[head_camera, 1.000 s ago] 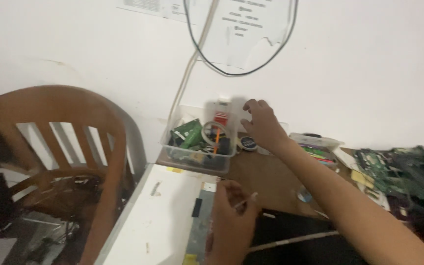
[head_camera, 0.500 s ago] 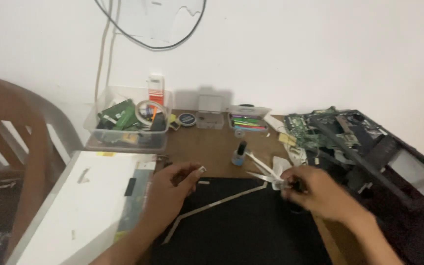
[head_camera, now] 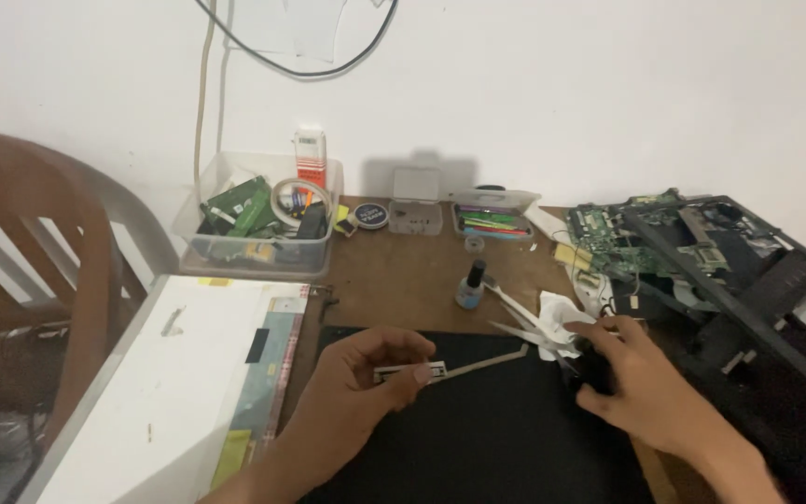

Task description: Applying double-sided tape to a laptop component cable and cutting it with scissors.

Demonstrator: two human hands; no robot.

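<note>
From where I watch, the left hand (head_camera: 356, 387) has its grip pinched narrow on one end of a thin flat strip (head_camera: 464, 368) lying across the black mat (head_camera: 478, 439) on the desk (head_camera: 403, 280). Further right, the right hand (head_camera: 641, 378) closes on a small dark part (head_camera: 592, 366) beside white tweezers (head_camera: 524, 313). The stripped laptop chassis (head_camera: 739, 280) sits open, nothing refitted yet, I judge.

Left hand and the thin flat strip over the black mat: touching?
Touching. The head view shows the left hand pinching one end of the thin flat strip between thumb and fingers, with the rest running right over the black mat.
</note>
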